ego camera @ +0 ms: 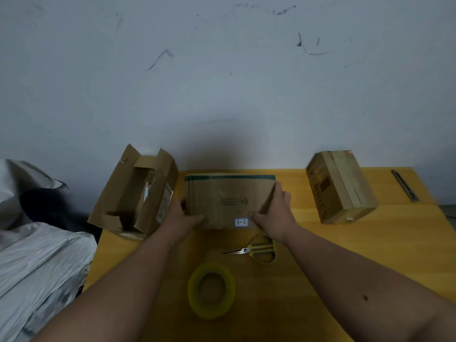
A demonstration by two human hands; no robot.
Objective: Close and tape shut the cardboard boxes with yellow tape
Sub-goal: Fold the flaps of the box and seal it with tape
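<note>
My left hand (181,217) and right hand (276,218) clamped on the flat brown box (229,201), green stripe along its far edge, small white label near me, tape roll (211,290) nearer still.

A flat brown cardboard box with a green stripe (229,201) lies in the middle. A brown box with open flaps (134,193) stands left, a taped-shut brown box (341,186) right. The yellow tape roll (211,290) lies nearest.
</note>
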